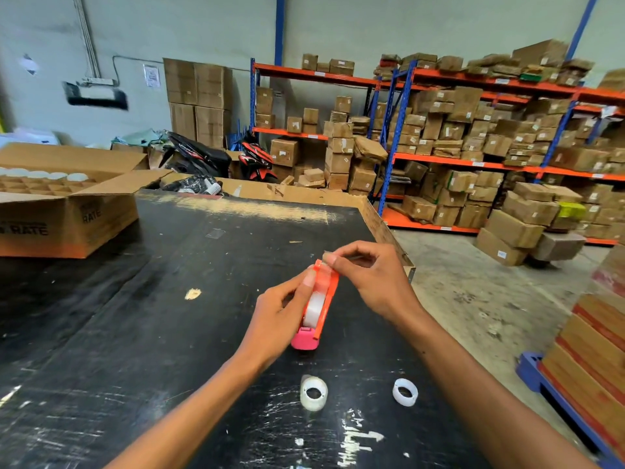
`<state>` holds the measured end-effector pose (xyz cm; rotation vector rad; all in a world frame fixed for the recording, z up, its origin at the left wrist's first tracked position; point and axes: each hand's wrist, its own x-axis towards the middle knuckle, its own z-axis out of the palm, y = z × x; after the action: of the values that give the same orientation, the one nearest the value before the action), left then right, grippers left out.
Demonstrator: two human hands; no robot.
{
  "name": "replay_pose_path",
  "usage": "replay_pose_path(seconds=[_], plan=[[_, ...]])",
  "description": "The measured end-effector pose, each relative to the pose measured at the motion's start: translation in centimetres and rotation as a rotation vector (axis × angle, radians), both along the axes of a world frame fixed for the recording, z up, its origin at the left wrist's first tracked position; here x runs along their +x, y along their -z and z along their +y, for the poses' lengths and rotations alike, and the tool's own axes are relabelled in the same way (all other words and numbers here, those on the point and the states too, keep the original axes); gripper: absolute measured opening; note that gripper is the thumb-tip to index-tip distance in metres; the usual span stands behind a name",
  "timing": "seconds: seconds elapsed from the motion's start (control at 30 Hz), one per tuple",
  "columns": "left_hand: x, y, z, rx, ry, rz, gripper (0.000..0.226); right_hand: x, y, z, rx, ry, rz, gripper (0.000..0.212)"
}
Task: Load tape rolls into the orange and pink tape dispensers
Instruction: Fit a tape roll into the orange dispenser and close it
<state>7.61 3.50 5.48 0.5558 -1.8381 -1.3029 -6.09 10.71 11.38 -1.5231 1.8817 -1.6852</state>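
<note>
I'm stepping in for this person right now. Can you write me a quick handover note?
Left hand grips the orange dispenser, a tape roll already seated in it.
Right hand pinches the tape end at its top.
Pink dispenser lies on the black table just below, apparently empty.
Two loose rolls, and, lie nearer you.
Left: finish threading orange, load pink.

The desk (169, 316) is matt black, scratched and worn. The orange dispenser (329, 292) looks like glossy plastic; the loose tape roll (314, 393) is translucent plastic.
</note>
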Motion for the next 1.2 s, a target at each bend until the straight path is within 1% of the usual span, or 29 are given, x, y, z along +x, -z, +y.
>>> replay_pose_path(seconds=[0.07,0.2,0.43,0.57,0.67,0.77,0.87,0.93,1.07,1.2], plan=[[0.0,0.2,0.0,0.037,0.015,-0.014,0.05,-0.2,0.1,0.0,0.015,0.011,-0.035,0.009],[0.2,0.1,-0.2,0.047,0.046,-0.034,0.041,-0.4,0.1,0.2,0.065,0.024,-0.096,0.011],[0.7,-0.5,-0.3,0.081,0.115,0.052,0.041,-0.8,-0.6,0.5,0.185,0.005,-0.237,0.013],[0.5,-0.3,-0.1,0.114,0.117,0.102,0.038,-0.9,-0.3,0.2,0.186,0.004,-0.302,0.005],[0.1,0.0,0.1,0.153,0.097,0.137,0.038,-1.1,0.1,-0.3,0.168,0.005,-0.35,0.008],[-0.2,0.3,0.2,0.161,0.086,0.137,0.038,-1.6,0.7,-0.6,0.167,-0.007,-0.409,0.006],[-0.8,0.6,0.2,0.182,0.079,0.094,0.037,-2.9,1.5,-1.0,0.249,-0.016,-0.422,0.017],[-1.4,0.6,0.0,0.234,0.06,0.076,0.035,-3.8,2.3,-1.2,0.273,-0.008,-0.453,0.024],[-3.4,0.5,-1.1,0.393,-0.052,0.081,0.036,-4.3,4.2,-0.3,0.235,0.072,-0.478,0.029],[-6.2,1.5,-2.1,0.427,-0.189,-0.027,0.044,-4.1,6.6,0.4,0.252,0.048,-0.481,0.031]])
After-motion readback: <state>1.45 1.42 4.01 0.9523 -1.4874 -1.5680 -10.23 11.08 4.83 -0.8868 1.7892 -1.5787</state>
